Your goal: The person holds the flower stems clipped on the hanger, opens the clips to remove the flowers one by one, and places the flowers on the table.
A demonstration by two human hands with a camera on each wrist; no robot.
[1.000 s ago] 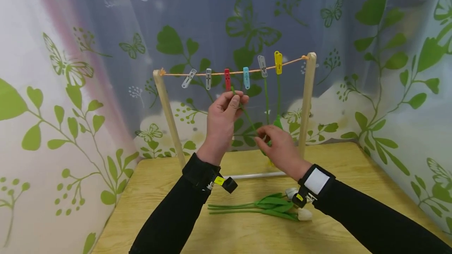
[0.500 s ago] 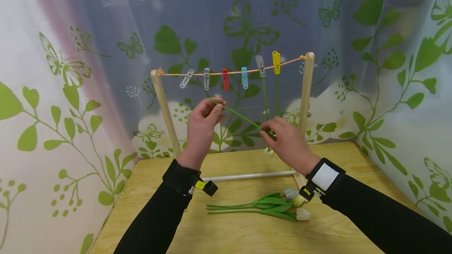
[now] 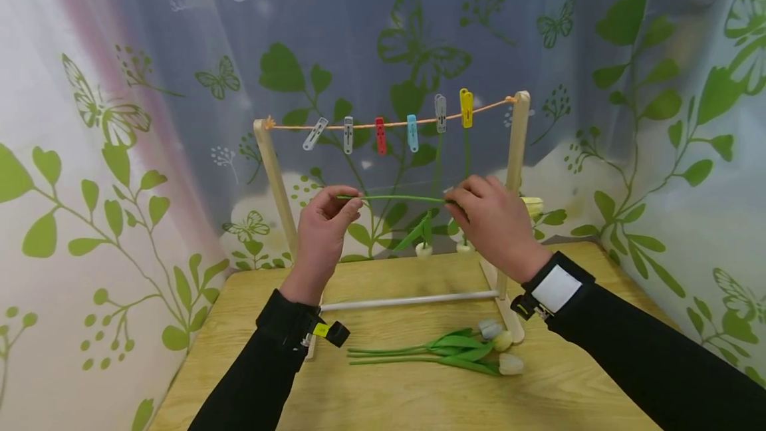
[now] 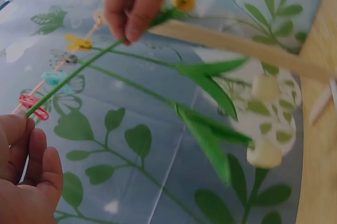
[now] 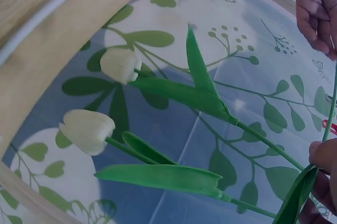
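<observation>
An artificial tulip with a yellow bloom (image 3: 532, 206) is held sideways before the rope, its green stem (image 3: 401, 198) nearly level. Its stem end is pinched between thumb and fingers of my left hand (image 3: 317, 238). My right hand (image 3: 497, 228) grips the stem near the leaves and partly hides the bloom. On the rope (image 3: 395, 124) sit a red clothespin (image 3: 380, 136), a light blue one, a yellow clothespin (image 3: 466, 108) and several grey ones. Two white tulips (image 5: 88, 132) hang head down behind the hands, from the yellow and the right grey clothespins.
Two wooden posts (image 3: 517, 145) carry the rope, and a white bar (image 3: 413, 300) joins them low down. Three more tulips (image 3: 467, 346) lie on the wooden table (image 3: 383, 394) in front of the rack. A leaf-patterned curtain (image 3: 335, 32) surrounds the table.
The stem end has left the red clothespin's area as my left hand moved left and down. My right hand has moved right and up. The stem has turned from steep to nearly level.
</observation>
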